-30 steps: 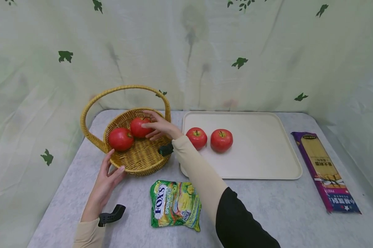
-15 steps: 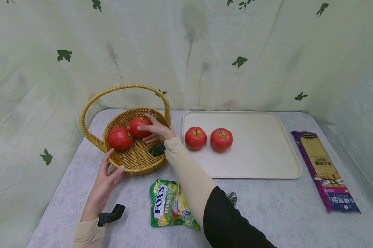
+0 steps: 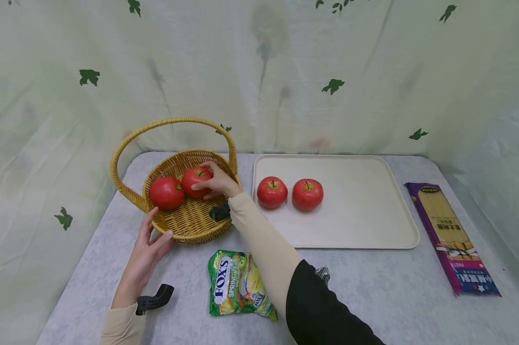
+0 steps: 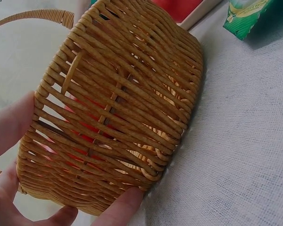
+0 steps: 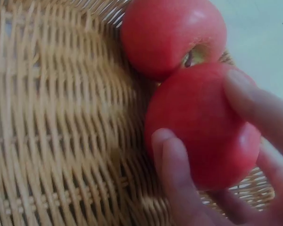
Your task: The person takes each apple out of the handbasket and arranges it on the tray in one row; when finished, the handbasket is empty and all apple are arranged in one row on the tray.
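Observation:
Inside the round wicker basket (image 3: 195, 223) with its tall arched handle are two red apples. My right hand (image 3: 220, 181) grips the farther apple (image 3: 194, 178), thumb and fingers around its sides. In the right wrist view that apple (image 5: 203, 122) touches the other apple (image 5: 172, 33), whose stem shows. My left hand (image 3: 149, 251) holds the near left side of the basket. The left wrist view shows its fingers (image 4: 122, 207) spread along the outer woven wall (image 4: 108, 103), with red fruit partly visible through the gaps.
Right of the basket lies a cream tray (image 3: 363, 206) bearing two more apples (image 3: 272, 192). A green candy bag (image 3: 235, 285) is in front, partly under my right forearm in view. A purple pasta pack (image 3: 453, 239) lies at the far right. A patterned curtain (image 3: 285, 72) hangs behind the table.
My right hand has moved left and its fingers have closed around the farther apple, which has shifted slightly toward me. The left hand and basket stay nearly still.

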Motion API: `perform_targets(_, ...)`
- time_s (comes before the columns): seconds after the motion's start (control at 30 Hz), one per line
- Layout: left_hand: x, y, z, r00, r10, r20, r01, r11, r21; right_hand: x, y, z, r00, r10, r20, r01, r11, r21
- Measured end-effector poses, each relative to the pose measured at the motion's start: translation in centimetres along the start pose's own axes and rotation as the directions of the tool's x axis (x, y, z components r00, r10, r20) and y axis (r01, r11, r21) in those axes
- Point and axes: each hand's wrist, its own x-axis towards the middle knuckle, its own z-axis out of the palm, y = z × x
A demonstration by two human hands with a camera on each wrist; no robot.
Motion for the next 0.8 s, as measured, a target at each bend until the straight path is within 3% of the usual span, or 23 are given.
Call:
perform_targets(0.13, 0.0, 0.0, 0.0, 1.000, -0.003, 0.000, 0.003, 1.000, 0.003, -0.1, 0.0, -0.5, 0.999, -0.044, 0.000, 0.044, 0.995, -0.088)
perform_targets(0.3, 0.2, 0.1, -0.1, 1.000, -0.026, -0.014, 0.027, 1.000, 0.017, -0.5, -0.9, -1.3, 0.990, -0.116, 0.077, 0.125, 0.983, -0.132)
perform_targets(0.47, 0.2, 0.2, -0.3, 0.999, -0.031, -0.015, 0.032, 0.999, 0.025, -1.4, -2.0, -2.2, 0.966, -0.172, 0.190, 0.207, 0.962, -0.178)
perform_targets(0.8, 0.1, 0.2, -0.1, 0.999, -0.027, -0.022, 0.027, 1.000, 0.012, -3.9, -2.9, -4.9, 0.921, -0.177, 0.347, 0.271, 0.931, -0.246)
